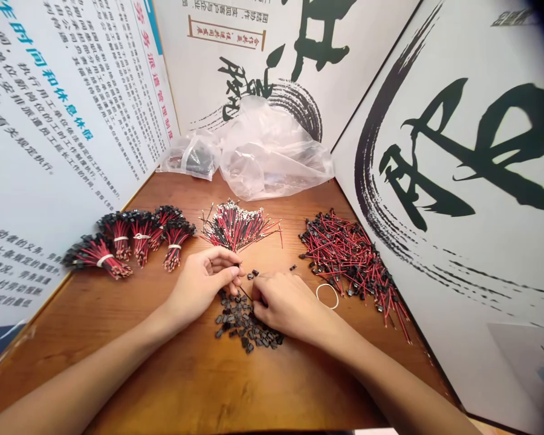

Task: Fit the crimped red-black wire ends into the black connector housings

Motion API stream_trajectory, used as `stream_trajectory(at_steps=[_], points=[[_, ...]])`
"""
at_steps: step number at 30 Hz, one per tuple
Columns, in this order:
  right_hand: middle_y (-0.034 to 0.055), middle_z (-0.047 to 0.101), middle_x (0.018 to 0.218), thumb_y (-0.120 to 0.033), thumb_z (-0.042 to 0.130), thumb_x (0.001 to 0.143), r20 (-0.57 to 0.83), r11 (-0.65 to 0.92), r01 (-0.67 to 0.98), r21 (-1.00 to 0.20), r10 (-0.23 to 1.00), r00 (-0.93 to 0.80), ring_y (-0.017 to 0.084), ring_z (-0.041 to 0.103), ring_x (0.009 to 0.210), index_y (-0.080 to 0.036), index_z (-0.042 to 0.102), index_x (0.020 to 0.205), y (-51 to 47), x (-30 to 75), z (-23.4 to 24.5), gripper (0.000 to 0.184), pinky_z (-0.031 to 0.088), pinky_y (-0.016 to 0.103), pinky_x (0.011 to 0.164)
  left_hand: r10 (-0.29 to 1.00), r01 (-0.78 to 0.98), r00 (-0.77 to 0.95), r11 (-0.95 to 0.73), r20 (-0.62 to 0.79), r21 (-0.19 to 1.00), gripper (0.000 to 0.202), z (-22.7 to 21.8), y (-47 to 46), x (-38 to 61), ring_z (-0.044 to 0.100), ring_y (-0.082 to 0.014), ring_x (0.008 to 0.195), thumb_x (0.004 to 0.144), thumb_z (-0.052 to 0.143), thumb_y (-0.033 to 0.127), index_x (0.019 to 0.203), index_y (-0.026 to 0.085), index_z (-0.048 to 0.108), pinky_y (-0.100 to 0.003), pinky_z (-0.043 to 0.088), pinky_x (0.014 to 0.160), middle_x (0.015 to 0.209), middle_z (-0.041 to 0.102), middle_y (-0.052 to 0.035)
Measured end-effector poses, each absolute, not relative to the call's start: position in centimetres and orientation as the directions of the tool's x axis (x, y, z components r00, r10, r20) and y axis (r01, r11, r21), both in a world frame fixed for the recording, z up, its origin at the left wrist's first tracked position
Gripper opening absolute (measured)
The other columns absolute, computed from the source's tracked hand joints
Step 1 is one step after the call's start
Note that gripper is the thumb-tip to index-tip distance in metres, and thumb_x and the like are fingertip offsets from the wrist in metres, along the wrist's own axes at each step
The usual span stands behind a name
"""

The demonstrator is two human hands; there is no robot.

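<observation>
Pinching one thin wire between its fingers, your left hand holds it over the housings heap on the table (likely kept close for picking); right hand curled, grip hidden.

Counted on the desk: five tied wire bundles at the left, the count made uncertain by overlap, one loose fan of wires at centre, and one loose heap of wires at the right. One pile of small black connectors, too many to number, and one white rubber ring. Two clear plastic bags lie at the back; three printed boards stand around.
</observation>
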State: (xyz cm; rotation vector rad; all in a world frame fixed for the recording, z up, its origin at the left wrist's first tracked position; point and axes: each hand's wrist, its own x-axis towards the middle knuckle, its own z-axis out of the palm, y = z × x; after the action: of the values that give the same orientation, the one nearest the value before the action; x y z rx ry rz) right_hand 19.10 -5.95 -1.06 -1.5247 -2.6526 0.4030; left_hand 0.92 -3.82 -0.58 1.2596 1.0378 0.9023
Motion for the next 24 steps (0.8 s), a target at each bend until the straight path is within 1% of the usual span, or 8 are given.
stream_trajectory(at_steps=[5, 8, 10, 12, 14, 16, 20, 24], points=[[0.012, 0.07, 0.079, -0.015, 0.053, 0.076, -0.102, 0.531, 0.841, -0.102, 0.836, -0.54, 0.017, 0.056, 0.058, -0.013, 0.065, 0.076, -6.5, 18.5, -1.1, 0.012, 0.016, 0.033, 0.052, 0.953, 0.002, 0.282, 0.111, -0.107, 0.994, 0.021, -0.4, -3.7, 0.9, 0.064, -0.0128, 0.055, 0.077, 0.07, 0.023, 0.088, 0.009, 0.06, -0.025, 0.054, 0.056, 0.075, 0.07, -0.0076], [0.0126, 0.07, 0.077, -0.015, 0.053, 0.074, -0.087, 0.532, 0.837, -0.126, 0.835, -0.544, 0.017, 0.054, 0.057, -0.013, 0.064, 0.074, -6.2, 18.7, -1.0, 0.011, 0.016, 0.033, 0.051, 0.952, -0.008, 0.288, 0.113, -0.106, 0.994, 0.02, -0.5, -3.7, 0.8, 0.064, -0.0123, 0.056, 0.077, 0.07, 0.022, 0.089, 0.009, 0.06, -0.025, 0.054, 0.055, 0.076, 0.07, -0.0074], [0.0088, 0.067, 0.07, -0.013, 0.053, 0.073, -0.054, 0.486, 0.837, -0.251, 0.857, -0.513, 0.015, 0.052, 0.056, -0.015, 0.061, 0.07, -5.7, 19.4, -0.9, 0.008, 0.02, 0.031, 0.051, 0.942, -0.021, 0.314, 0.13, -0.117, 0.991, 0.02, -0.7, -3.6, 0.8, 0.065, -0.013, 0.058, 0.076, 0.071, 0.021, 0.089, 0.01, 0.059, -0.025, 0.055, 0.056, 0.077, 0.07, -0.0077], [0.0031, 0.063, 0.062, -0.01, 0.054, 0.071, -0.017, 0.405, 0.792, -0.457, 0.886, -0.463, 0.012, 0.049, 0.054, -0.017, 0.056, 0.066, -5.2, 20.2, -0.9, 0.009, 0.025, 0.028, 0.051, 0.93, -0.04, 0.344, 0.15, -0.128, 0.988, 0.019, -0.8, -3.6, 0.7, 0.066, -0.0138, 0.061, 0.076, 0.071, 0.02, 0.088, 0.01, 0.059, -0.025, 0.055, 0.057, 0.079, 0.071, -0.008], [-0.0013, 0.058, 0.058, -0.009, 0.054, 0.069, 0.037, 0.323, 0.686, -0.651, 0.917, -0.397, 0.01, 0.047, 0.052, -0.018, 0.053, 0.065, -4.6, 21.0, -1.2, 0.01, 0.03, 0.025, 0.051, 0.924, -0.058, 0.359, 0.161, -0.13, 0.985, 0.019, -0.8, -3.5, 0.7, 0.066, -0.0139, 0.062, 0.076, 0.071, 0.019, 0.088, 0.01, 0.06, -0.025, 0.056, 0.057, 0.08, 0.07, -0.0077], [-0.0027, 0.057, 0.059, -0.011, 0.055, 0.069, 0.074, 0.256, 0.559, -0.789, 0.942, -0.327, 0.009, 0.048, 0.052, -0.018, 0.054, 0.069, -4.0, 21.5, -1.6, 0.007, 0.034, 0.023, 0.051, 0.927, -0.07, 0.352, 0.165, -0.131, 0.984, 0.018, -0.7, -3.4, 0.6, 0.065, -0.0132, 0.062, 0.076, 0.07, 0.018, 0.088, 0.01, 0.06, -0.024, 0.055, 0.057, 0.08, 0.07, -0.0072], [0.0001, 0.062, 0.072, -0.017, 0.059, 0.072, 0.059, 0.138, 0.265, -0.954, 0.957, -0.285, 0.01, 0.054, 0.059, -0.017, 0.061, 0.087, -3.4, 22.1, -2.0, 0.015, 0.044, 0.024, 0.056, 0.93, -0.08, 0.34, 0.177, -0.14, 0.981, 0.019, -0.4, -3.3, 0.6, 0.065, -0.0123, 0.061, 0.077, 0.071, 0.018, 0.089, 0.01, 0.059, -0.023, 0.055, 0.056, 0.079, 0.07, -0.0071], [-0.0002, 0.063, 0.073, -0.02, 0.072, 0.07, 0.011, 0.002, -0.034, -0.999, 0.963, -0.268, 0.011, 0.058, 0.06, -0.017, 0.065, 0.1, -3.5, 22.1, -1.6, 0.03, 0.049, 0.024, 0.054, 0.92, -0.102, 0.364, 0.195, -0.146, 0.975, 0.021, -0.5, -3.5, 0.9, 0.066, -0.0135, 0.06, 0.077, 0.072, 0.019, 0.09, 0.01, 0.059, -0.023, 0.056, 0.054, 0.079, 0.071, -0.0085]])
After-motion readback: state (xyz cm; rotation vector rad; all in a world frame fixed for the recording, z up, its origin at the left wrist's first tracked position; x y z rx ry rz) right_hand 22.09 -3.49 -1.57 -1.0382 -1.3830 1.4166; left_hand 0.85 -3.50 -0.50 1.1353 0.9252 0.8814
